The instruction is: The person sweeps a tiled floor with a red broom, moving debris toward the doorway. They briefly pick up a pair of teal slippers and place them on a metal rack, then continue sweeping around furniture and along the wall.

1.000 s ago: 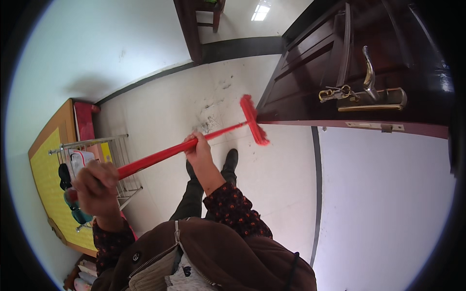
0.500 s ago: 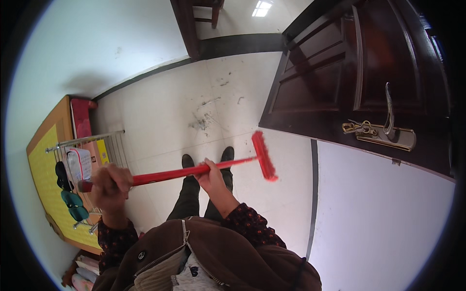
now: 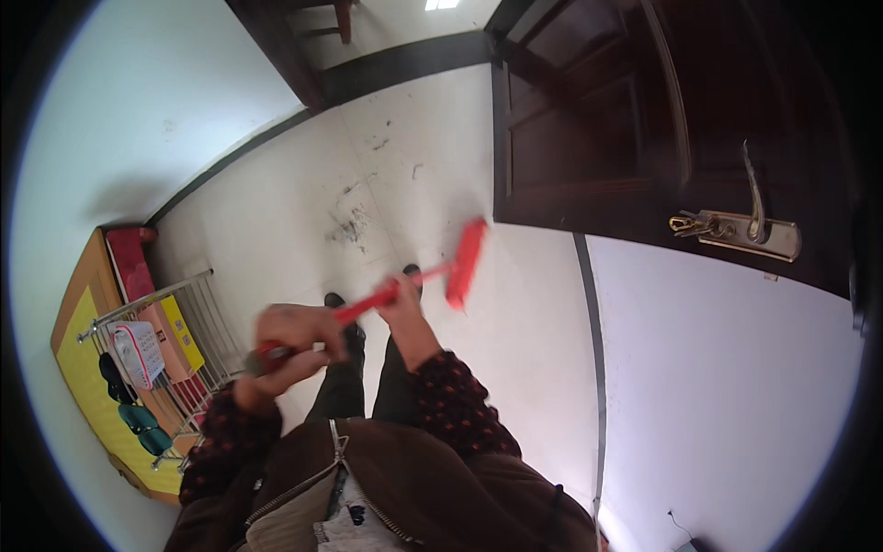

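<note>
A red long-handled brush is held slantwise in front of my body, its bar-shaped head up and to the right, off the floor as far as I can see. My left hand, smeared by motion, is wrapped round the dark grip end of the handle. Further along the shaft, close to the head, my right hand is closed round it. Grey dust and scraps lie on the pale tiled floor beyond my shoes.
At right stands a dark brown door with a metal handle and keys. On the left a metal shoe rack holds boxes and slippers, beside a yellow-topped board. A dark threshold crosses the floor ahead.
My left hand has moved right and closer to my right hand. The brush has tilted, its head rising and shifting left. The view has turned slightly.
</note>
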Demonstrator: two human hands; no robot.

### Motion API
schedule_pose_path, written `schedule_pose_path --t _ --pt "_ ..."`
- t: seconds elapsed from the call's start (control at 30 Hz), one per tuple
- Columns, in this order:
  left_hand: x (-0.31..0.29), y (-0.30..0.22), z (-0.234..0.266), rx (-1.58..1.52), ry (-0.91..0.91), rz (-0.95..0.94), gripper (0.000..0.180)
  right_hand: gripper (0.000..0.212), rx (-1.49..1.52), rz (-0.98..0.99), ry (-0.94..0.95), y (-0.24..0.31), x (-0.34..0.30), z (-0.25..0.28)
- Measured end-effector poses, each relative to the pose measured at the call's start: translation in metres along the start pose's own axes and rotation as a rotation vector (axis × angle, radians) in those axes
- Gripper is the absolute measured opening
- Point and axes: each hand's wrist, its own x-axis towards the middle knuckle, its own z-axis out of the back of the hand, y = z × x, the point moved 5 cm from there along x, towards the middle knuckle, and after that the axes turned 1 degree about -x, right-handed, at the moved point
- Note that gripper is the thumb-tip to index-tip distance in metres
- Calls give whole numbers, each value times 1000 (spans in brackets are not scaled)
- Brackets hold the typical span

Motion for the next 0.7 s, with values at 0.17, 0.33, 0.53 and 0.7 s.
schedule_pose_path --t 0.17,0.33,0.53,0.7 --pt "23 -69 -19 224 215 -281 45 19 -56 -54 -108 -12 -54 -125" --pt "48 -18 -13 230 -161 11 35 20 -210 118 -215 63 -50 -79" --pt "93 54 -44 241 -116 134 15 24 -277 151 -297 155 25 -62" --pt "107 -13 -89 390 60 -319 43 17 -159 13 -23 126 -6 -136"
